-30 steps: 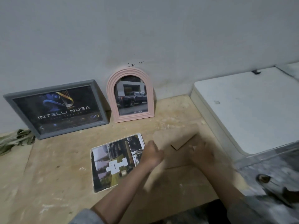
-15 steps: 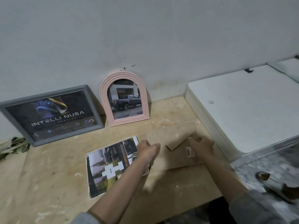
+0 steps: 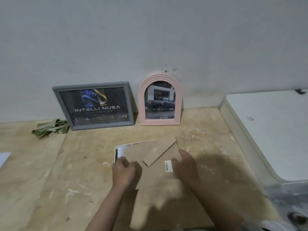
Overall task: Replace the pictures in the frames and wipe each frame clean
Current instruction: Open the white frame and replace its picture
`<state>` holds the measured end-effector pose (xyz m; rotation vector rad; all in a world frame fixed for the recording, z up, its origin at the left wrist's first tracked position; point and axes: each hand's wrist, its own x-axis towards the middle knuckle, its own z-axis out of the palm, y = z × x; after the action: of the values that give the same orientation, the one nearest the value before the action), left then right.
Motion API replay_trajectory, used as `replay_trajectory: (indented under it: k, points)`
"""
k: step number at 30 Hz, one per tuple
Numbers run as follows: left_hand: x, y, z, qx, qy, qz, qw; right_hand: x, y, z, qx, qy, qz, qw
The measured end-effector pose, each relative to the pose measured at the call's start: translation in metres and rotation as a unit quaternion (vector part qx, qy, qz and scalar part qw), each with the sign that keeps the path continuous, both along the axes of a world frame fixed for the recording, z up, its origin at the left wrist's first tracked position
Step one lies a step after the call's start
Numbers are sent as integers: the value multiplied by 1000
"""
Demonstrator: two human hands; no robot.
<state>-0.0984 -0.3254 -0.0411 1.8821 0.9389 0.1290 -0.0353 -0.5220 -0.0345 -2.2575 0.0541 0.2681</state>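
Note:
A brown backing board [image 3: 156, 174] with a fold-out stand [image 3: 160, 151] and a barcode sticker lies flat on the wooden table [image 3: 70, 164]. It covers a white-edged picture [image 3: 118, 151], and only that picture's left edge shows. My left hand [image 3: 124, 172] grips the board's left edge with curled fingers. My right hand [image 3: 185, 165] holds its right edge beside the sticker. A grey frame [image 3: 93, 105] with a dark poster and a pink arched frame [image 3: 160, 104] with a truck photo lean on the wall.
A crumpled green cloth [image 3: 50, 128] lies left of the grey frame. A white box-like unit [image 3: 270, 130] fills the right side. A white sheet [image 3: 4, 157] shows at the far left edge. A grey cluttered area sits at the bottom right.
Both hands carried the backing board left and laid it over the picture, which is now almost hidden. The view has swung left.

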Motion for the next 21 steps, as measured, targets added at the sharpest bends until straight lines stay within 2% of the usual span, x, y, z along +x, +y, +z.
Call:
replay_trajectory:
  k: [4, 8, 11, 15, 18, 21]
  points:
    - [-22, 25, -5, 17, -3, 36, 999, -17, 32, -9, -6, -37, 50, 998]
    - [-24, 34, -2, 43, -12, 30, 999, -20, 49, -22, -23, -56, 51, 997]
    - [-24, 36, -4, 60, -26, 7, 998, -17, 56, -35, -33, -48, 42, 997]
    - [-22, 41, -6, 75, -42, -34, 996, -13, 64, -47, -50, -36, 88, 994]
    - [-22, 49, -20, 87, -16, -61, 994, -9, 67, -58, -76, -30, 126, 989]
    - [-26, 52, -26, 136, 33, -118, 983, -7, 66, -66, -106, -14, 166, 980]
